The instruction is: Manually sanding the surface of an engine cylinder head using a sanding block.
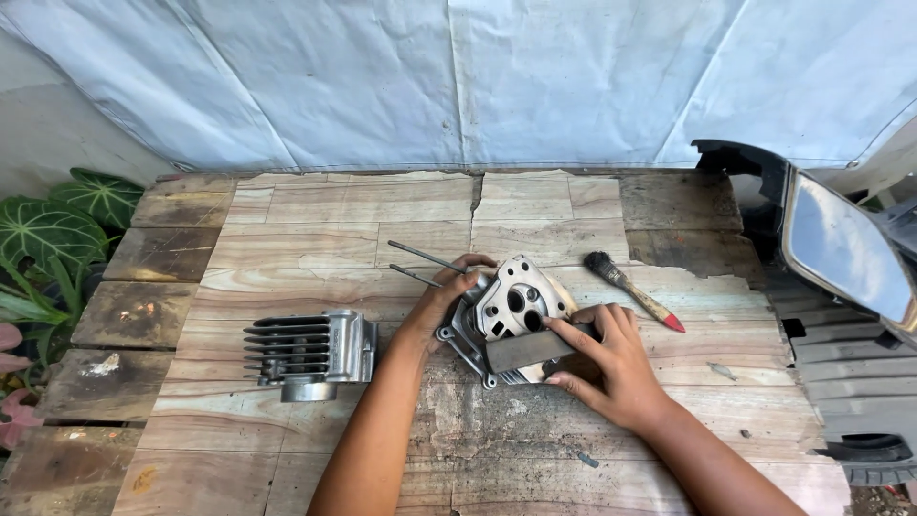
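A grey metal cylinder head with round ports lies near the middle of the wooden table. My left hand grips its left side, next to two thin metal studs that stick out to the upper left. My right hand presses a dark rectangular block flat against the head's lower face. A finned grey cylinder rests on the table to the left of my left arm, apart from it.
A paintbrush with a red-tipped wooden handle lies right of the head. A motorbike mirror and black bodywork stand at the right edge. Green leafy plants grow at the left. A pale tarp hangs behind the table.
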